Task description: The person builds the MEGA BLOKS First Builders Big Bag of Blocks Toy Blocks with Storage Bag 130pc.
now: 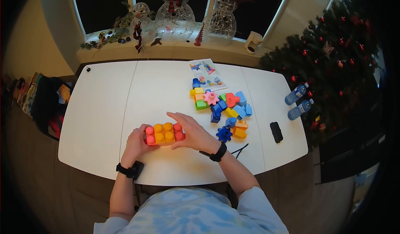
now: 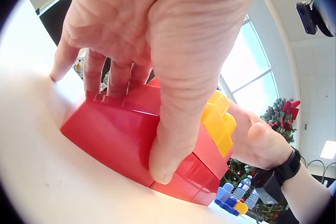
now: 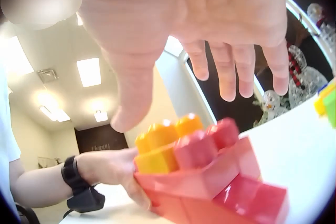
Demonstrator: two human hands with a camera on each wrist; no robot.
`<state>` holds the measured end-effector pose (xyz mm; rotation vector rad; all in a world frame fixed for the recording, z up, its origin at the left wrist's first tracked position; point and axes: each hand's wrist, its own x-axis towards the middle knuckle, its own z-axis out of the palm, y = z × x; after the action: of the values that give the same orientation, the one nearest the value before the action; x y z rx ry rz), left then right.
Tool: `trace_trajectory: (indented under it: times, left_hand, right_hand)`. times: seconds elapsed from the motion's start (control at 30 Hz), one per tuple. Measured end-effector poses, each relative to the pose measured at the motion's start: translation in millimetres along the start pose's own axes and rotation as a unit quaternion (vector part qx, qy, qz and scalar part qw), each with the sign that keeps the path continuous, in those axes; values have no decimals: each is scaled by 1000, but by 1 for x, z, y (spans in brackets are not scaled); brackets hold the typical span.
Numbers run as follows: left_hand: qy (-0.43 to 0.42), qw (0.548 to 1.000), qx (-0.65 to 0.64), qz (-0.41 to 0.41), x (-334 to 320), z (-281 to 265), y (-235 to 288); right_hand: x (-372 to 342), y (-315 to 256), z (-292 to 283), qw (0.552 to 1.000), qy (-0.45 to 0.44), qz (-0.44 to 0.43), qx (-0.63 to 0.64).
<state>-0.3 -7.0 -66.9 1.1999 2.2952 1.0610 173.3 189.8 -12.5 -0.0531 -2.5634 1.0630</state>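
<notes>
On the near part of the white table [image 1: 104,109] sits a build of red toy building blocks [image 1: 164,142] with an orange-yellow studded block [image 2: 219,121] along its top middle. My left hand [image 1: 134,144] grips its left end, the thumb across the near red side and the fingers behind it. At the right end, my right hand [image 1: 195,133] hovers with fingers stretched out and thumb spread. In the right wrist view its fingers [image 3: 226,71] stand apart from the studs, holding nothing. Red blocks [image 3: 257,200] stick out low on that end.
Right of the hands lies a heap of loose blocks, with a pink gear block [image 1: 211,97] and a dark blue gear block [image 1: 224,134]. Behind it is a printed picture sheet [image 1: 214,80]. Two water bottles [image 1: 296,94] and a black case [image 1: 276,132] are at the right edge.
</notes>
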Motion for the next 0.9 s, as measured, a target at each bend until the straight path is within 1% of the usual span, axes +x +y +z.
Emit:
trace_trajectory:
  times: [0.07, 0.13, 0.17, 0.2, 0.27, 0.37, 0.4, 0.47, 0.5, 0.57, 0.6, 0.63, 0.7, 0.73, 0.8, 0.83, 0.9]
  left_hand:
    - [3, 1000, -7, -10, -3, -1, 3]
    - [-4, 1000, -1, -8, -4, -4, 8]
    - [-8, 1000, 7, -4, -3, -5, 9]
    - [-8, 1000, 7, -4, -3, -5, 9]
    - [-5, 1000, 13, 9, -4, -4, 7]
    - [-1, 999, 33, 22, -3, -1, 1]
    - [3, 999, 34, 17, -3, -1, 0]
    - [-3, 1000, 21, 14, -3, -1, 1]
    - [4, 1000, 26, 4, -4, -2, 0]
    - [-16, 999, -23, 21, -4, -5, -3]
    - [-15, 999, -6, 35, -5, -9, -3]
    - [-10, 1000, 0, 27, -5, -11, -5]
    - [-32, 999, 12, 30, -4, -11, -8]
    - [-26, 999, 4, 31, -4, -10, -9]
    - [-18, 999, 5, 40, -5, -11, -9]
    - [-12, 999, 3, 49, -5, -10, -8]
    - [-13, 999, -2, 46, -4, -10, -8]
  right_hand:
    - [-17, 2, -29, 998, 44, 45, -5]
    - [-42, 15, -59, 976, 85, 138, -146]
    - [-54, 13, -77, 957, 86, 196, -197]
    - [-68, 19, -90, 934, 72, 229, -265]
    - [-96, 37, -105, 858, -8, 369, -357]
    - [-133, 67, -106, 846, -6, 365, -387]
    - [-141, 74, -105, 849, -9, 360, -386]
    - [-148, 82, -99, 868, 27, 335, -366]
    - [-148, 83, -99, 874, 22, 326, -360]
    - [-140, 71, -106, 871, 5, 388, -302]
    - [-136, 68, -109, 898, 33, 369, -236]
    - [-129, 64, -110, 927, 67, 330, -168]
    - [-102, 39, -106, 952, 116, 276, -69]
    - [-86, 23, -102, 953, 116, 274, -66]
    - [-49, -11, -89, 976, 127, 167, -56]
    - [-32, -27, -83, 977, 127, 165, -56]
    - [1, -53, -68, 990, 40, 128, -35]
